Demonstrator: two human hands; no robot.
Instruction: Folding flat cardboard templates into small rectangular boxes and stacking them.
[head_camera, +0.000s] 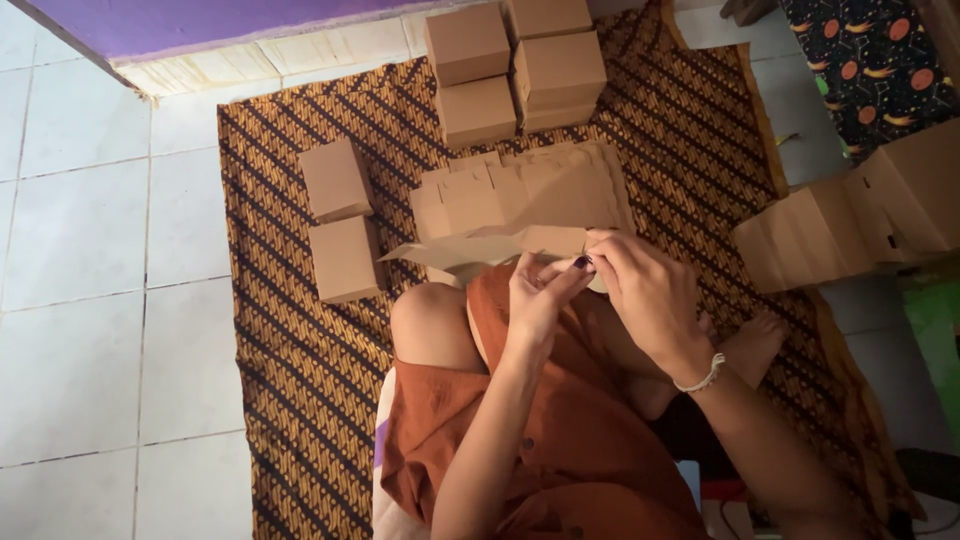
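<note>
My left hand (538, 293) and my right hand (648, 290) both grip a flat brown cardboard box blank (480, 245), held above my knee and partly folded. The left fingers pinch its near edge; the right hand covers its right end. Just beyond lies a stack of flat cardboard blanks (530, 190) on the patterned brown cloth (290, 330).
Two folded boxes (340, 215) stand left of the stack, and several more (515, 65) at the far side. Another pile of flat cardboard (850, 215) lies at the right. White floor tiles (90, 300) spread to the left. My bare foot (755, 340) rests on the cloth.
</note>
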